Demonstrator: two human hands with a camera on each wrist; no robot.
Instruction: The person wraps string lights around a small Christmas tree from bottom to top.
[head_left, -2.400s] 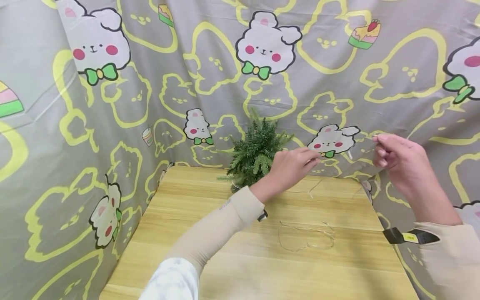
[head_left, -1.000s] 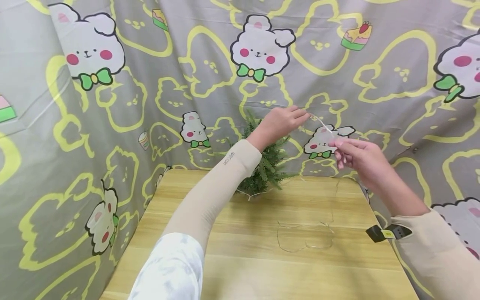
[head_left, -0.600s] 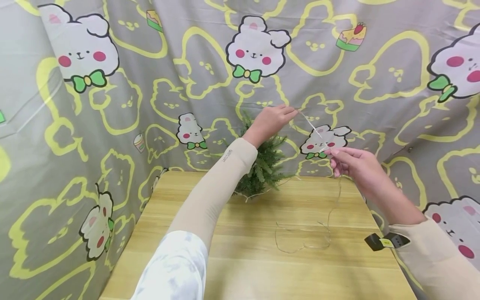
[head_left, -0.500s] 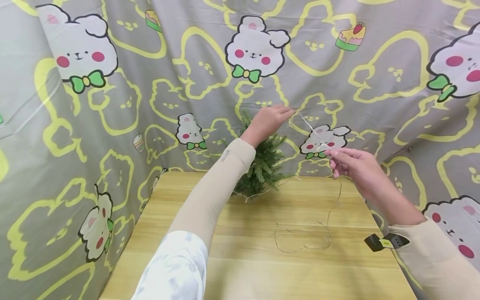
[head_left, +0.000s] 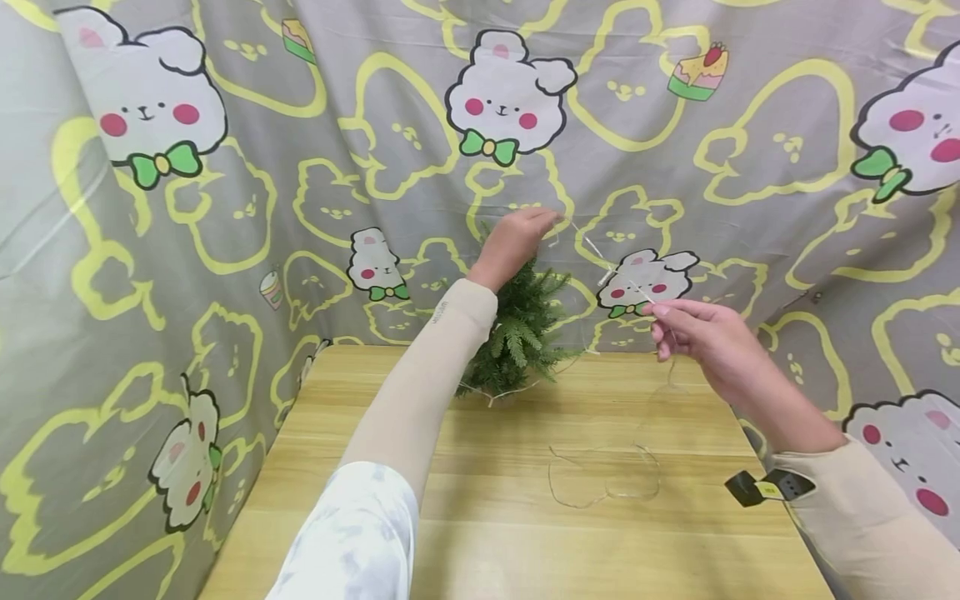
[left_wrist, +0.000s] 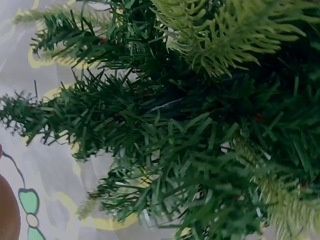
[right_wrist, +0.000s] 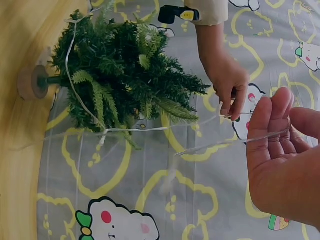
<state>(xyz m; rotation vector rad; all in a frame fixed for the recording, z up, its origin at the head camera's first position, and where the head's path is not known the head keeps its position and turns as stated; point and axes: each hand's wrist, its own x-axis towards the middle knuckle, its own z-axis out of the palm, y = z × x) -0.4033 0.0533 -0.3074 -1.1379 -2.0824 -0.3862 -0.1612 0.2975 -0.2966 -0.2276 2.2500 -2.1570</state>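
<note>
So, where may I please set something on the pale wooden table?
Bare: the table in front of the thin pale wire loop, and left between the green artificial tree and printed grey curtain. Crowded: around the tree, with wire and left hand.

A hand could have passed low along the left edge of the wooden table [head_left: 480,550], or across the wood toward its near edge. The artificial Christmas tree [head_left: 519,335] blocked the middle of the far edge, with the patterned curtain [head_left: 405,108] close behind it, and the left hand [head_left: 513,242] filled the way by its top. From there to the right hand [head_left: 697,335], the fairy-light string [head_left: 592,246] barred the gap. Right of the table's middle, a wire loop [head_left: 577,506] lay low enough to reach over.
</note>
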